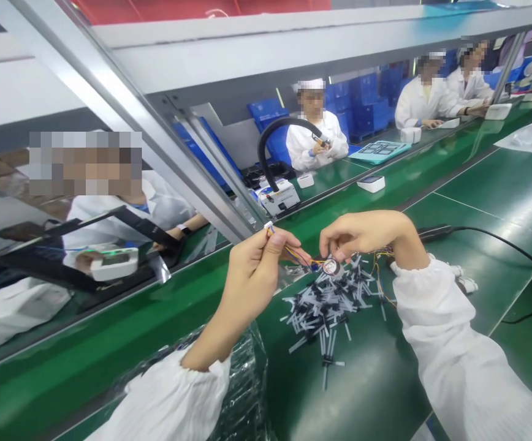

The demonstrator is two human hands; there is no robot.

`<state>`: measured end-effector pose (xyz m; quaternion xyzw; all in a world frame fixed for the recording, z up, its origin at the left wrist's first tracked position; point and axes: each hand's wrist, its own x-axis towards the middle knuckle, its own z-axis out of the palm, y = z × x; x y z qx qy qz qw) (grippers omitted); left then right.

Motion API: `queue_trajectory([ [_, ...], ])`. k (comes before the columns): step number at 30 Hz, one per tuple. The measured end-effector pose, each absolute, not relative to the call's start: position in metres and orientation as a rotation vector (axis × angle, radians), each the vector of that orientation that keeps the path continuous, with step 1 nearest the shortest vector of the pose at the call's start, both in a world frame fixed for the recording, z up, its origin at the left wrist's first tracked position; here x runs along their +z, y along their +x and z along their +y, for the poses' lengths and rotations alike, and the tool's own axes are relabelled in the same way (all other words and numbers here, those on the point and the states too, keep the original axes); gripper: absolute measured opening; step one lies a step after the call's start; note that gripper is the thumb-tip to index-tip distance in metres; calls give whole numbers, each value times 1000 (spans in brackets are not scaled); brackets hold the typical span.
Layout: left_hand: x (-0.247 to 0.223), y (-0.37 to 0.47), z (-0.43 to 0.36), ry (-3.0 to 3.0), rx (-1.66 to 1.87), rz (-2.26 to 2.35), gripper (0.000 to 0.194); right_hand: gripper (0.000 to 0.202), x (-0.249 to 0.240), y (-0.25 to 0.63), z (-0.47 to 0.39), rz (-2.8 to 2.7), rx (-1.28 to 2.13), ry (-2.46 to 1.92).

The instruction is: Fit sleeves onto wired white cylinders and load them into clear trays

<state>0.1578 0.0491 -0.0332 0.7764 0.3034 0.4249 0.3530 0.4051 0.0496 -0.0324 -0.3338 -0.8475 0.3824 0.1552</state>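
A thin cable of coloured wires point(293, 253) with a white connector point(268, 227) at one end is pinched between the thumb and fingers of my left hand point(254, 263). The wires run right to a small round part point(331, 266). My right hand point(362, 236) holds that round part at its upper edge, with thumb and fingers curled together. Just below my hands lies a pile of grey strips with black pieces point(325, 303) on the green table point(367, 380).
Clear plastic wrap point(243, 380) lies below my left hand. A black cable point(514, 245) crosses the table at the right, behind my right wrist. Metal posts point(201, 135) stand ahead on the left. People in white coats sit across a green conveyor point(426, 184).
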Motion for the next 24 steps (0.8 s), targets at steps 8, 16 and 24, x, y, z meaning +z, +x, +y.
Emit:
queue_trajectory([
  [8, -37, 148, 48, 1973, 1188, 849, 35, 21, -30, 406, 44, -2233, 995, -996],
  [16, -34, 119, 63, 1919, 1177, 894, 36, 21, -30, 425, 44, -2147, 965, -1330],
  [24, -22, 99, 57, 2025, 1205, 1029, 31, 40, -34, 400, 43, -2133, 460, -1605],
])
